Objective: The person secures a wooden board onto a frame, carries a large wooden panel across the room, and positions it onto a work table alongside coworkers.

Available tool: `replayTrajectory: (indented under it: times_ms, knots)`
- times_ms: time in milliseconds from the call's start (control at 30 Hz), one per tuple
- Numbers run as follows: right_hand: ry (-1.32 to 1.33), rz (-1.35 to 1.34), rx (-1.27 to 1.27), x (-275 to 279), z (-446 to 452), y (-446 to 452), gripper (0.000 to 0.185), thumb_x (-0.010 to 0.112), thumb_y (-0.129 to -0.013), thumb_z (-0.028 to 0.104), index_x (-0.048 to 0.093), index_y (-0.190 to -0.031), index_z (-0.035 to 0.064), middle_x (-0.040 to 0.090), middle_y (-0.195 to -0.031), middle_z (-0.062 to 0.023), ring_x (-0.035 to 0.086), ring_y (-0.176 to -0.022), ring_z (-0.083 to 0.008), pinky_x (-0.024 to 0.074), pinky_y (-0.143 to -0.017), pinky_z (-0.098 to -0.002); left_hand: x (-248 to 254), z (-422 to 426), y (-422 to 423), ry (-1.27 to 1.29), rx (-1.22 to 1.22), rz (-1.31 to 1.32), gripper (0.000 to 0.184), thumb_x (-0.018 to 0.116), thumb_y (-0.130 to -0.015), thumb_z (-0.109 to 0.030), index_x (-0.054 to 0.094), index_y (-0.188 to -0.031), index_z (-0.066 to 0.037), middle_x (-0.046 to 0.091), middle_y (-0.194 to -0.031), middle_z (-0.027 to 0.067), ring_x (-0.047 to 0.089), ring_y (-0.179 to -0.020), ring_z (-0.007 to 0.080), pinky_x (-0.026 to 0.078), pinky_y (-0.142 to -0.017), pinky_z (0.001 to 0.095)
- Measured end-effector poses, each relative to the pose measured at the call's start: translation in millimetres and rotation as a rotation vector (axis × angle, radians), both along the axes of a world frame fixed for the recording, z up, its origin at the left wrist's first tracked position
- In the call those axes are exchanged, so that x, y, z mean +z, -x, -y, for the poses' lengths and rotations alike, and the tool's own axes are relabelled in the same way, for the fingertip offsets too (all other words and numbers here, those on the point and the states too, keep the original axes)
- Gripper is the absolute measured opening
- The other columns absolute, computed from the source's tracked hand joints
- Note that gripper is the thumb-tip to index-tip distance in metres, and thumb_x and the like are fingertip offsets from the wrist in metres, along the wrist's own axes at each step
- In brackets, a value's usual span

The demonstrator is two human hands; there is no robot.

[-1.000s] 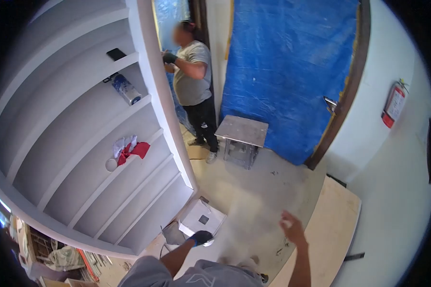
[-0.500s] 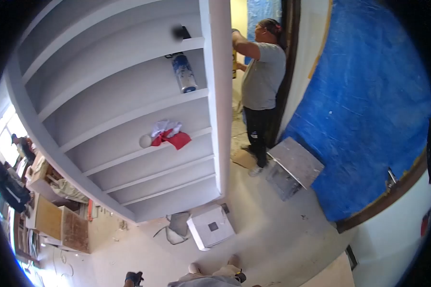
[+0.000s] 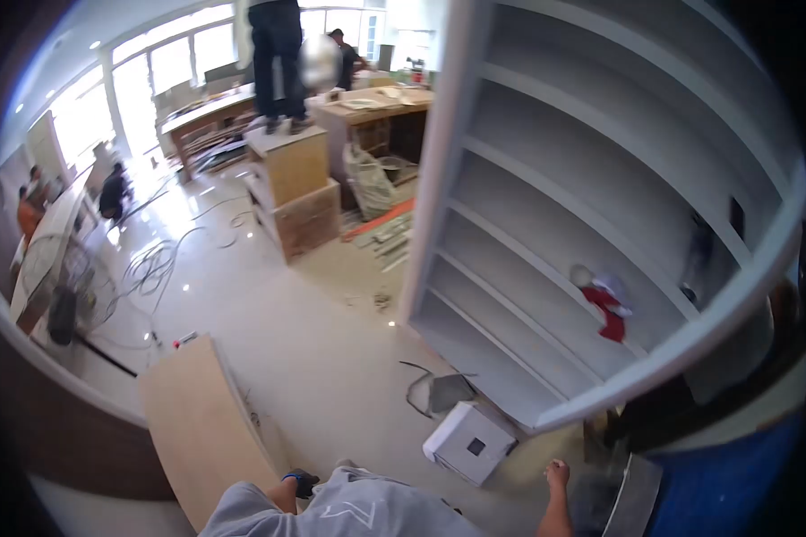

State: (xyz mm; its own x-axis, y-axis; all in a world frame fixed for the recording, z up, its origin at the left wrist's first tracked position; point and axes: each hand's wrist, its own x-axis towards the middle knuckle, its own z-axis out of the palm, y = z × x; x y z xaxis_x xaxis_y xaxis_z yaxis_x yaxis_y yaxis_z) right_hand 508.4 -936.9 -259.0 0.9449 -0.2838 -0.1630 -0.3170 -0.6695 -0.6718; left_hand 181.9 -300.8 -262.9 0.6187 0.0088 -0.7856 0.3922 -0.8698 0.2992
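Floor [image 3: 331,340] has enough junk on it that I'd take the turn slow. Left hand [image 3: 303,484], gloved, is right by the edge of the pale panel [image 3: 197,412]. Can't tell if it's touching, and can't tell how wide that grip is either. Right hand [image 3: 557,474] is bare and out to the side, fingers looking loosely curled and nothing showing in the grip, but it's too small to say how tight.

Nearest that one is the white box [image 3: 461,431] on the floor, with a grey piece [image 3: 450,392] just beyond it, so I'd step wide of both and keep my arms in. Wouldn't want to clip the shelf unit [image 3: 546,174] either.

Compared with a second ago, everything's swapped sides: shelf unit was on my left, now it's on my right, and the panel went the other way. Blue sheeting [image 3: 734,483] was a huge chunk of the view, now it's just the lower right corner. Right hand's fingers were more spread back then, too.
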Motion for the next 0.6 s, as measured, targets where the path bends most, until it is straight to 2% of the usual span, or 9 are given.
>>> replayTrajectory:
  times_ms: [33, 167, 267, 333, 400, 433, 467, 533, 600]
  knots:
    - [-0.079, -0.003, -0.042, 9.4, -22.3, -10.3, 0.022, 0.056, -0.081, 0.015, 0.065, -0.091, -0.0022, 0.065, -0.076, -0.0161, 0.065, -0.062, -0.0252, 0.0506, -0.054, -0.0340, -25.9, -14.1, 10.1, -0.068, -0.375, 0.125, 0.033, 0.061, -0.080, -0.032, 0.062, -0.104, -0.009, 0.067, -0.098, 0.0142, 0.065, -0.088, 0.0334, 0.053, -0.076, 0.0418]
    - [0.225, -0.109, 0.413, -18.8, -145.2, -15.8, 0.022, 0.057, -0.078, 0.018, 0.067, -0.090, 0.0017, 0.068, -0.086, -0.0162, 0.066, -0.083, -0.0271, 0.0506, -0.070, -0.0377, -68.3, -43.2, 17.1, -0.121, -0.163, 0.089, 0.039, 0.057, -0.082, -0.029, 0.058, -0.119, -0.015, 0.067, -0.103, 0.0127, 0.064, -0.093, 0.0318, 0.052, -0.079, 0.0408]
    - [0.260, -0.351, 0.640, -48.8, -247.8, 13.0, 0.034, 0.061, -0.077, 0.032, 0.068, -0.102, 0.0092, 0.067, -0.098, -0.0162, 0.064, -0.095, -0.0291, 0.0485, -0.083, -0.0365, -57.9, -70.6, 19.1, 0.060, 0.137, 0.052, 0.036, 0.057, -0.083, -0.027, 0.060, -0.117, -0.013, 0.068, -0.100, 0.0110, 0.067, -0.087, 0.0258, 0.054, -0.071, 0.0369]
    - [0.216, -0.575, 0.782, -0.6, -323.6, 32.4, 0.039, 0.061, -0.077, 0.037, 0.068, -0.106, 0.0113, 0.067, -0.103, -0.0162, 0.063, -0.099, -0.0302, 0.0475, -0.087, -0.0369, -12.3, -79.7, 17.1, 0.448, 1.137, 0.025, 0.032, 0.057, -0.085, -0.026, 0.063, -0.107, -0.004, 0.068, -0.085, 0.0098, 0.066, -0.070, 0.0198, 0.055, -0.063, 0.0326]
    - [0.267, -0.466, 0.888, -34.2, -351.2, 30.5, 0.043, 0.061, -0.077, 0.041, 0.068, -0.107, 0.0114, 0.066, -0.106, -0.0166, 0.061, -0.102, -0.0317, 0.0465, -0.090, -0.0376, -31.1, -88.0, 21.9, 0.411, 1.357, 0.122, 0.031, 0.056, -0.085, -0.025, 0.065, -0.099, 0.000, 0.067, -0.077, 0.0096, 0.065, -0.062, 0.0196, 0.054, -0.060, 0.0324]
    - [0.267, -0.485, 0.934, -37.4, -361.5, 24.6, 0.046, 0.061, -0.077, 0.045, 0.068, -0.106, 0.0104, 0.066, -0.107, -0.0154, 0.061, -0.103, -0.0313, 0.0463, -0.091, -0.0377, -8.6, -89.2, 23.0, 0.451, 1.464, 0.180, 0.029, 0.055, -0.084, -0.025, 0.066, -0.090, 0.001, 0.066, -0.070, 0.0098, 0.063, -0.056, 0.0196, 0.053, -0.058, 0.0319]
    - [0.290, -0.501, 0.953, -41.6, -367.9, 16.7, 0.046, 0.061, -0.077, 0.045, 0.068, -0.105, 0.0103, 0.066, -0.107, -0.0151, 0.061, -0.103, -0.0312, 0.0463, -0.091, -0.0376, -22.0, -98.8, 33.1, 0.350, 1.202, 0.211, 0.025, 0.058, -0.083, -0.024, 0.067, -0.083, -0.001, 0.067, -0.071, 0.0095, 0.064, -0.058, 0.0196, 0.054, -0.058, 0.0321]
    - [0.333, -0.533, 0.995, -49.7, -379.6, -10.5, 0.046, 0.060, -0.077, 0.046, 0.068, -0.105, 0.0100, 0.065, -0.108, -0.0145, 0.060, -0.103, -0.0310, 0.0463, -0.091, -0.0373, -32.8, -100.8, 52.5, 0.328, 1.260, 0.061, 0.031, 0.056, -0.081, -0.036, 0.067, -0.078, -0.007, 0.065, -0.068, 0.0104, 0.063, -0.059, 0.0229, 0.052, -0.059, 0.0341]
    - [0.419, -0.554, 0.974, -51.8, -392.1, -38.8, 0.044, 0.059, -0.077, 0.045, 0.069, -0.102, 0.0098, 0.065, -0.108, -0.0148, 0.060, -0.103, -0.0309, 0.0465, -0.089, -0.0373, -47.0, -98.8, 75.4, 0.068, 0.704, -0.011, 0.039, 0.059, -0.078, -0.042, 0.067, -0.084, -0.004, 0.068, -0.084, 0.0125, 0.066, -0.077, 0.0247, 0.053, -0.071, 0.0387]
